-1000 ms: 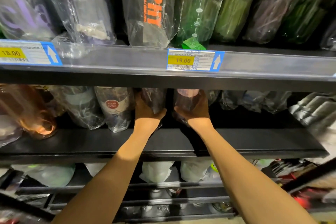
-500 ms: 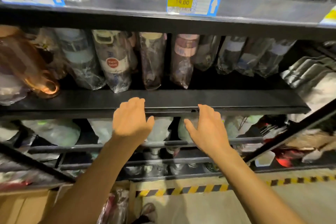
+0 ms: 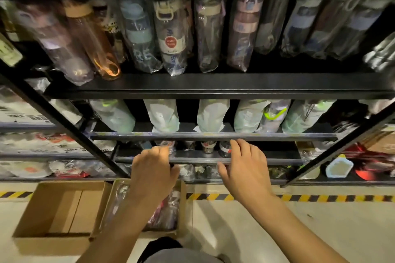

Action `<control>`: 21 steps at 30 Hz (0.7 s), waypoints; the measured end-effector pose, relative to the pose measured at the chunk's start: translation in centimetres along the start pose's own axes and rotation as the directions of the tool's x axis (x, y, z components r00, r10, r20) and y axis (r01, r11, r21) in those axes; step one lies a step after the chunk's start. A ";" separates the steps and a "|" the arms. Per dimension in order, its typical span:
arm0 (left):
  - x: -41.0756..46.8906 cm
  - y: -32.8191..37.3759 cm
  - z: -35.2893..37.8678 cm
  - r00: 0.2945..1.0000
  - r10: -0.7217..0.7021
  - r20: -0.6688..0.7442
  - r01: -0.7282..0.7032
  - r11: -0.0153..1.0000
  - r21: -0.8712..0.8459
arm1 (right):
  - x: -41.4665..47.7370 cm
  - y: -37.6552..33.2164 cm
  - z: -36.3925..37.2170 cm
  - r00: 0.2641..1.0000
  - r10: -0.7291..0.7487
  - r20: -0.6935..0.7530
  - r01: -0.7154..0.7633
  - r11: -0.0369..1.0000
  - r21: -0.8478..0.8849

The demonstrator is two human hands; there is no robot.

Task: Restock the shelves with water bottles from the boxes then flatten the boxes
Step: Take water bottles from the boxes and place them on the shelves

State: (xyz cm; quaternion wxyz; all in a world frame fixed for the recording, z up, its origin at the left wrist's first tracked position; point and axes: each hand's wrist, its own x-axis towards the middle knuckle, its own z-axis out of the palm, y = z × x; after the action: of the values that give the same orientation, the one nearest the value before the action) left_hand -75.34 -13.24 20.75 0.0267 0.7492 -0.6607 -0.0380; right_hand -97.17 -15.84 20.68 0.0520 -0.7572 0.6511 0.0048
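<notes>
1. Likely step: fetching more stock. The left hand [image 3: 154, 168] and right hand [image 3: 245, 168] are empty, fingers loose, hovering above the open box [image 3: 106, 209].
2. Wrapped water bottles [image 3: 166, 215] lie inside that box. The next move calls for reaching down and gripping one.

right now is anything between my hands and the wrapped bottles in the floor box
nothing visible: the brown cardboard box of plastic-wrapped bottles lies open-topped below the empty left hand; the empty right hand hovers to its right
</notes>
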 end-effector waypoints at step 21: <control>-1.6 -37.1 14.8 0.874 -0.124 0.469 0.105 0.992 0.067 | 0.5 -33.3 20.7 0.908 -0.003 0.420 0.012 1.000 -0.019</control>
State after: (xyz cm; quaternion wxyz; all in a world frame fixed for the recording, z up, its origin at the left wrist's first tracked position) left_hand -40.26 -6.82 2.73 -0.1521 0.7554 -0.6025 -0.2080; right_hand -62.97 -9.64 2.51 0.1828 -0.7414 0.6218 0.1739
